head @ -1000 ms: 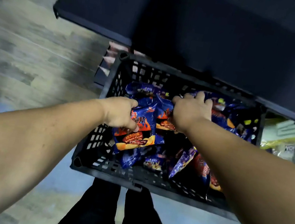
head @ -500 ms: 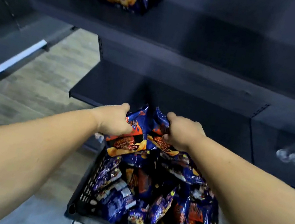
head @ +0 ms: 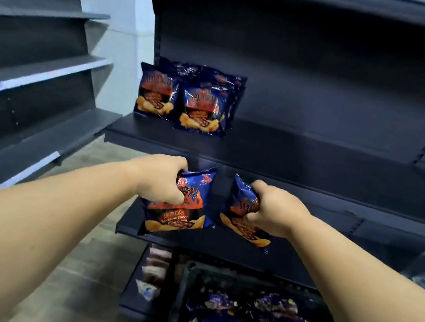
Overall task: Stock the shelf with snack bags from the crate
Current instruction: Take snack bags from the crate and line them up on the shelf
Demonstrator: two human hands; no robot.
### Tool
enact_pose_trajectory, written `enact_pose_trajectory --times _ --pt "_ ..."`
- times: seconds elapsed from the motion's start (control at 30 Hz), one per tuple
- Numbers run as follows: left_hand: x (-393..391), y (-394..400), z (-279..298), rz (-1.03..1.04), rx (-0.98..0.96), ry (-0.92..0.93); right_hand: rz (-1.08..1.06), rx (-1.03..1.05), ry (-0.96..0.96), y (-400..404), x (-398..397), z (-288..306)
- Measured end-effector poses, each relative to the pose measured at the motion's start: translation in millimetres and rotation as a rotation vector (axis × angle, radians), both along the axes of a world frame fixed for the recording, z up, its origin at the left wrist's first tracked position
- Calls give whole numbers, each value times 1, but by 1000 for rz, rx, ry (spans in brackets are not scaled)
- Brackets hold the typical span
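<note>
A: The left hand (head: 158,179) grips a blue snack bag (head: 178,206); the right hand (head: 271,212) grips a second bag (head: 238,216).

B: And the crate (head: 182,292)?

A: Below the right hand, with bags inside.

B: Beyond the hands?

A: The shelf (head: 305,160), with stocked bags (head: 185,96) upright above the left hand.

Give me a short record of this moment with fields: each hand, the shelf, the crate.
left hand: left hand grips one blue snack bag
right hand: right hand grips a second blue bag
shelf: dark shelf holds upright bags at its left end
crate: black crate, low in view, holds more bags
</note>
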State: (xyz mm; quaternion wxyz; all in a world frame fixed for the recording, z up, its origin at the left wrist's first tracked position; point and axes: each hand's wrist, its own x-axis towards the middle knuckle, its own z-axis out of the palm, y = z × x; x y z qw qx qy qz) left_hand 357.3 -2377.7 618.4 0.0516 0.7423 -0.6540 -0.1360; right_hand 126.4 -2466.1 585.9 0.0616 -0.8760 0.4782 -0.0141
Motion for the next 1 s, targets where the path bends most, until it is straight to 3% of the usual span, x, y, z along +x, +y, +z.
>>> enact_pose_trajectory --times 0.23,0.53,0.8,1.0 --pt "61 4 50 -41 -98 -3 -39 -90 -32 20 38 44" --pt "89 -34 90 -24 -184 -110 32 -211 -51 -22 67 111" --pt "124 -71 101 63 -157 -219 141 -206 -44 -55 120 124" --pt "159 -117 104 13 -104 -272 134 -143 -14 -84 168 125"
